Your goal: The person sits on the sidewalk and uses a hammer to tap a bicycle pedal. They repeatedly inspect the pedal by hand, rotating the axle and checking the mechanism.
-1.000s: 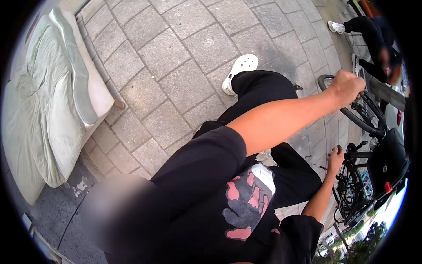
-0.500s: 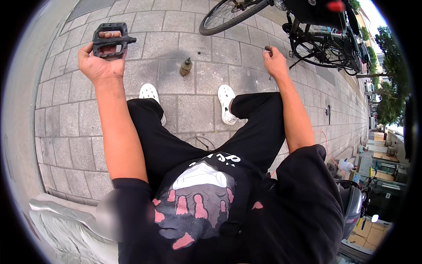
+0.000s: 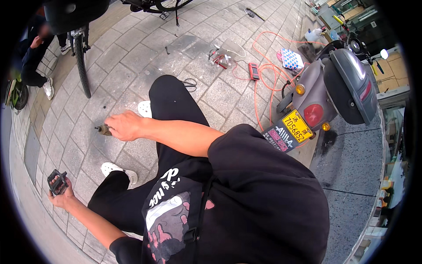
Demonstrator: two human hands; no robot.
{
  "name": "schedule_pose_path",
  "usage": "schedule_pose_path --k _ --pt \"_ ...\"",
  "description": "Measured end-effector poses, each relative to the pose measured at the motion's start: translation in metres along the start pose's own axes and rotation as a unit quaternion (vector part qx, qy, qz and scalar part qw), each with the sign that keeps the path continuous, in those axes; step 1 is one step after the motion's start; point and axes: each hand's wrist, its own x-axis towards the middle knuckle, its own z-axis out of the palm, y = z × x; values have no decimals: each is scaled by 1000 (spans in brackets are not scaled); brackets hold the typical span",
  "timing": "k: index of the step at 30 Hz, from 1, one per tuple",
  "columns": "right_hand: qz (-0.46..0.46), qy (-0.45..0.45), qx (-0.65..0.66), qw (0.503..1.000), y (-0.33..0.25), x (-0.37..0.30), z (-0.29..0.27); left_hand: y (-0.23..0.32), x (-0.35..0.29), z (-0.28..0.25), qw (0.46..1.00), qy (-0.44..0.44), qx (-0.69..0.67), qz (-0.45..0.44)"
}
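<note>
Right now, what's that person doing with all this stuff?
The person's left hand holds a black pedal. Their right hand is on a small brownish bottle; I can't tell whether it's lifted off the paving. Over to the right, a gray scooter stands near a looped orange cord and a red device lying on the ground.

One held pedal, one olive bottle
</note>
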Motion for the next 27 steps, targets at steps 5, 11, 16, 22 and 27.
schedule_pose_path --k 5,11,16,22,27 --pt "0 -7 3 1000 8 -5 -10 -17 16 8 995 -67 62 -44" --pt "54 33 45 997 23 -11 -33 -54 38 13 968 -223 97 -64" --pt "80 86 41 992 35 -25 -42 -125 -60 77 923 -332 183 -66" --pt "14 -32 -29 999 0 -20 -120 -221 -97 106 883 -347 262 -176" --pt "47 -66 -88 993 26 -18 -151 -268 -135 128 883 -316 274 -212"
